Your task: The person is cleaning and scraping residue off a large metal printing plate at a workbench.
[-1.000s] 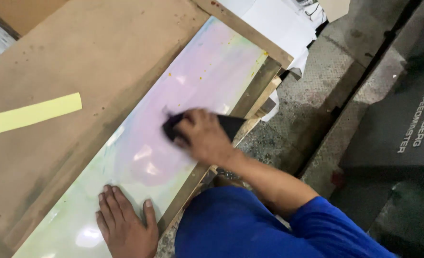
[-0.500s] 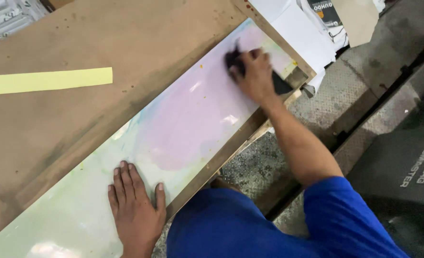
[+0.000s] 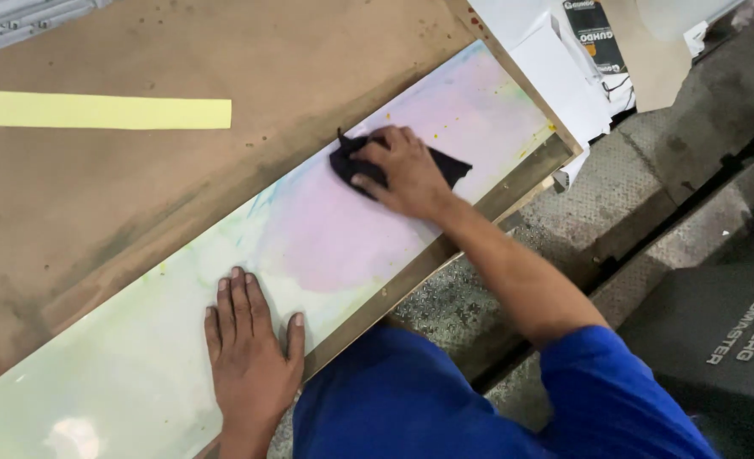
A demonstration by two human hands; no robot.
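A long glossy pale strip with pink, green and blue smears runs diagonally across a brown board. My right hand presses a dark cloth flat against the strip's pink-stained upper part. Lower down, my left hand lies flat with fingers spread on the strip near its front edge. My blue sleeve and shirt fill the bottom of the view.
A yellow paper strip lies on the brown board at upper left. White sheets and a small printed box sit beyond the strip's far end. Grey patterned metal flooring and a dark machine cover are to the right.
My right hand with the cloth swept up toward the strip's far end, then came back down toward the middle. The left hand stayed flat on the strip.
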